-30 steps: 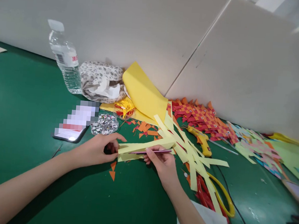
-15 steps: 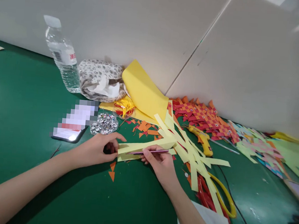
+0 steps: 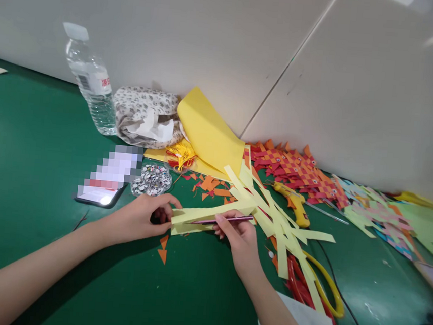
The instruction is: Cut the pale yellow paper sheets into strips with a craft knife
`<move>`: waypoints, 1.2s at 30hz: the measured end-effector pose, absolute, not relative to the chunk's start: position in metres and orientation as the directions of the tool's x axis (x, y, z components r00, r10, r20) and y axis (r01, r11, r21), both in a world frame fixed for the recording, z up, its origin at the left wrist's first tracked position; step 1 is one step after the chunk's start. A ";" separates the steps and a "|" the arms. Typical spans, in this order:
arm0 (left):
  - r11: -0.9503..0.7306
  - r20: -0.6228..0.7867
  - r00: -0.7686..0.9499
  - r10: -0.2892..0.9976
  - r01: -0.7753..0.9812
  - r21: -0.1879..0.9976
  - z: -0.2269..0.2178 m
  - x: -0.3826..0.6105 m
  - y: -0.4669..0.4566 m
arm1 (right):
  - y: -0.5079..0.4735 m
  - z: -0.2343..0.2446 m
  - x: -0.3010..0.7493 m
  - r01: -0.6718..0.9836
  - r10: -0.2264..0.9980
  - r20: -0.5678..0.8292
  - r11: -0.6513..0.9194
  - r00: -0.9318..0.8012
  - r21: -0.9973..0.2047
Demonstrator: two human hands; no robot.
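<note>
My left hand (image 3: 144, 216) pinches the left end of a folded pale yellow paper strip (image 3: 200, 212) between thumb and fingers. The strip's two layers stand apart, opening toward the right. My right hand (image 3: 235, 235) grips a slim purple pointed tool (image 3: 236, 219); whether it is a pen or tweezers I cannot tell. Its thin tip lies between the strip's layers, pointing left. Orange paper triangles (image 3: 162, 255) lie just below the strip. Right of my right hand, more pale yellow strips (image 3: 277, 221) are heaped loosely across one another.
A water bottle (image 3: 96, 91), a phone (image 3: 104, 180) and a bag of googly eyes (image 3: 152, 179) stand left of centre. Behind are a patterned tissue holder (image 3: 145, 108) and yellow sheet (image 3: 212, 126). At right lie a yellow glue gun (image 3: 294, 202), scissors (image 3: 329, 283) and woven red-orange paper fish (image 3: 295, 167).
My right hand has shifted slightly right, drawing the purple tool's tip along between the strip's layers. My left hand keeps its pinch in nearly the same place.
</note>
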State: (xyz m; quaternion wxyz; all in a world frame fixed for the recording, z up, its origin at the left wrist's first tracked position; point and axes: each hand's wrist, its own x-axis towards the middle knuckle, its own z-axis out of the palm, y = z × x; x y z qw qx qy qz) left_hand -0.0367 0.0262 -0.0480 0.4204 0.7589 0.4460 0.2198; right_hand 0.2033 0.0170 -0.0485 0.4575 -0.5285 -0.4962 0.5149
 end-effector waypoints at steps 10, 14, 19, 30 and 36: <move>-0.247 -0.041 0.507 0.861 0.488 0.837 -0.050 -0.037 0.027 | 0.016 -0.050 0.204 0.016 0.998 -0.045 -0.045 0.033 -0.999; -0.246 -0.045 0.510 0.859 0.489 0.837 -0.049 -0.037 0.026 | 0.017 -0.052 0.206 -0.004 0.996 -0.042 -0.042 0.083 -0.999; -0.258 -0.034 0.508 0.861 0.492 0.832 -0.050 -0.037 0.026 | 0.018 -0.057 0.212 -0.023 0.984 0.002 0.006 0.180 -1.000; -0.257 -0.035 0.511 0.859 0.488 0.834 -0.049 -0.037 0.027 | 0.013 -0.053 0.207 -0.008 1.000 0.014 0.014 0.025 -1.000; -0.273 -0.019 0.514 0.858 0.487 0.830 -0.049 -0.037 0.027 | 0.012 -0.048 0.197 0.048 0.990 -0.072 -0.067 -0.121 -0.997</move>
